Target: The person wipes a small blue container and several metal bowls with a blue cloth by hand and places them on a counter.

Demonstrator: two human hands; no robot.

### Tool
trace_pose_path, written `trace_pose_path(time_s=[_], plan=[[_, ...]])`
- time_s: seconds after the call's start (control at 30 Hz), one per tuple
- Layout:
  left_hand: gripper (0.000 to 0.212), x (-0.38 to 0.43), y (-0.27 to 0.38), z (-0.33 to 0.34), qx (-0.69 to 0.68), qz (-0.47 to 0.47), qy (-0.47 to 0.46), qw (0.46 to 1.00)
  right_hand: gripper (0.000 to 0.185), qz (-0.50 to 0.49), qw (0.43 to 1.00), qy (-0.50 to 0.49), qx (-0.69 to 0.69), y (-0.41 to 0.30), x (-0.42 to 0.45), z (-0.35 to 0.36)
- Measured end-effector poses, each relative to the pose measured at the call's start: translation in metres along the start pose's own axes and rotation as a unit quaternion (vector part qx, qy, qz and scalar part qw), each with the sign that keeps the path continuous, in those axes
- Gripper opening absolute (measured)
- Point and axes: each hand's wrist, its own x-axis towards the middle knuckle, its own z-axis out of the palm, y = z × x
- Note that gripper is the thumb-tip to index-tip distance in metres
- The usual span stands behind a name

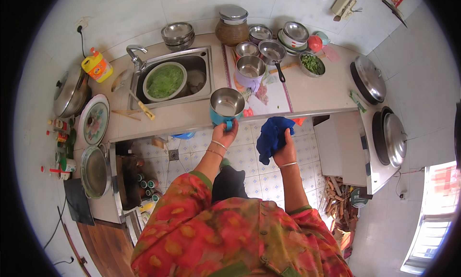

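Observation:
My left hand (225, 131) grips the handle of a blue cup with a steel inside (227, 103), held upright at the counter's front edge. In my right hand (285, 152) is a crumpled dark blue cloth (272, 135), in front of the counter and apart from the cup. Just behind the cup, a lilac cup with a steel inside (250, 68) stands on a patterned board (279, 98). A small steel pan with a black handle (272, 53) and a steel bowl (247, 49) are behind it.
At the left, a steel sink (211, 75) holds a basin of shredded greens (165, 80) below a faucet (137, 57). A brown jar (232, 32) and stacked steel bowls (178, 33) line the back. A bowl of chopped greens (312, 64) and lidded pans (370, 78) are at the right.

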Motion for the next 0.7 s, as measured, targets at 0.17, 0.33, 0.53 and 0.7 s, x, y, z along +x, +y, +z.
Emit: trace_pose_path(time_s=[0.17, 0.33, 0.53, 0.7], plan=[[0.03, 0.053, 0.012, 0.031, 0.025, -0.011, 0.023, 0.999, 0.05, -0.016, 0.999, 0.025, -0.037, -0.036, 0.075, 0.026], [0.028, 0.069, 0.022, 0.036, 0.019, 0.0, -0.012, 1.0, 0.04, -0.001, 0.999, 0.052, 0.013, -0.044, 0.13, 0.029], [0.028, 0.04, -0.028, 0.018, 0.081, -0.006, 0.019, 0.997, 0.035, -0.009, 0.995, 0.095, 0.001, -0.066, 0.19, 0.002], [0.015, 0.075, -0.085, 0.055, 0.56, 0.188, -0.015, 0.807, 0.028, -0.004, 0.997, 0.075, -0.025, -0.096, 0.249, -0.021]])
